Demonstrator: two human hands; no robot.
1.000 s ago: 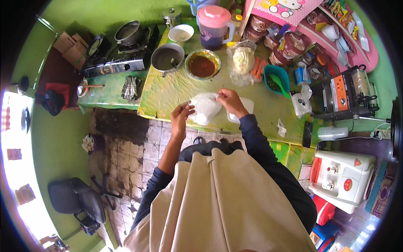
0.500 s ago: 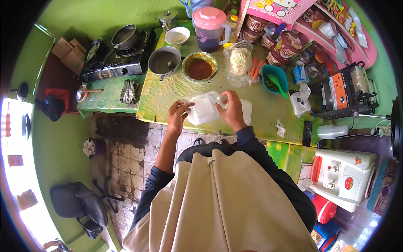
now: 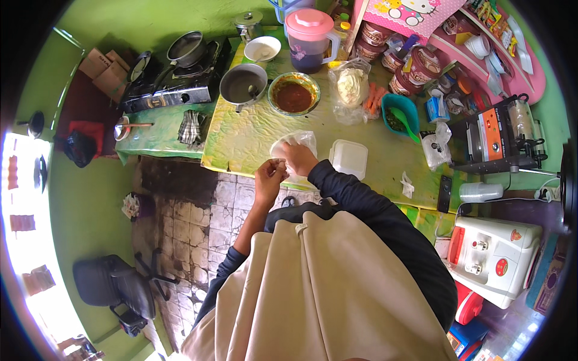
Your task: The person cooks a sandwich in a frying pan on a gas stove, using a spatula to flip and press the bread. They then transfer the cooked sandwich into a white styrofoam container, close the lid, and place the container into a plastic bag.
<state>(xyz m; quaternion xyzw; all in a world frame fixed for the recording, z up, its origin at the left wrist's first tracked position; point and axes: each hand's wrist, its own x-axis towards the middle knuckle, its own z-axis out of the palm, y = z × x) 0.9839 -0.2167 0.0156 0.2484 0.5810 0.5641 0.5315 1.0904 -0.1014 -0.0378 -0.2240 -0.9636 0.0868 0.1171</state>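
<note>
A crinkled clear plastic bag (image 3: 305, 139) lies under and around my hands at the front of the table. My left hand (image 3: 270, 177) is closed, its fingertips pinching what appears to be the near edge of this bag. Beyond it, my right hand (image 3: 298, 157) reaches over and against the plastic, fingers pointing left; the fingertips are partly hidden. Just right of it, a white lidded food box (image 3: 348, 159) rests on the table. Behind my hands stands a bowl of red-brown sauce (image 3: 293, 96), with a grey pot (image 3: 243, 84) holding a spoon to its left.
Bagged cabbage (image 3: 352, 87), carrots (image 3: 374, 100) and a teal container with a green spoon (image 3: 400, 114) stand at the back right. A pink-lidded pitcher (image 3: 310, 42) is behind the sauce. A stove (image 3: 174, 90) occupies the left counter; a water dispenser (image 3: 490, 259) stands right.
My hands came closer together: the right moved left and now reaches over the plastic, the left came slightly right and down. The held-up plastic is lower, and the white box is uncovered.
</note>
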